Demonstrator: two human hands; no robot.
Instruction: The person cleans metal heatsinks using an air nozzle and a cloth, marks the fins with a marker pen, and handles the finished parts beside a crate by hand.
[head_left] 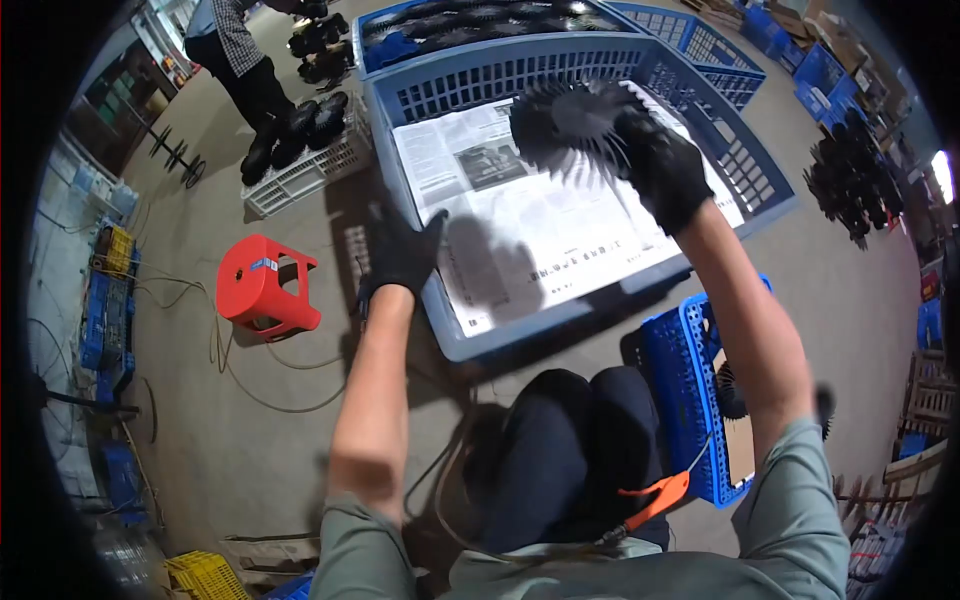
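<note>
My right hand [665, 170], in a black glove, grips a round black finned part [572, 125] by its right edge. The part is held above a large grey-blue crate [455, 345], and its fins are slightly blurred. Printed newspaper [580, 235] lines the crate's floor. Also gloved in black, my left hand [400, 245] is at the crate's left rim with the thumb spread away from the fingers. Nothing shows in its grasp. Whether it presses on the rim I cannot tell.
Behind stands another crate [500, 28] filled with dark finned parts. A red stool [265, 285] and a white crate [310, 175] bearing finned parts are on the left, near another person [235, 55]. By my right knee are a blue basket [690, 400] and an orange-handled tool [660, 495].
</note>
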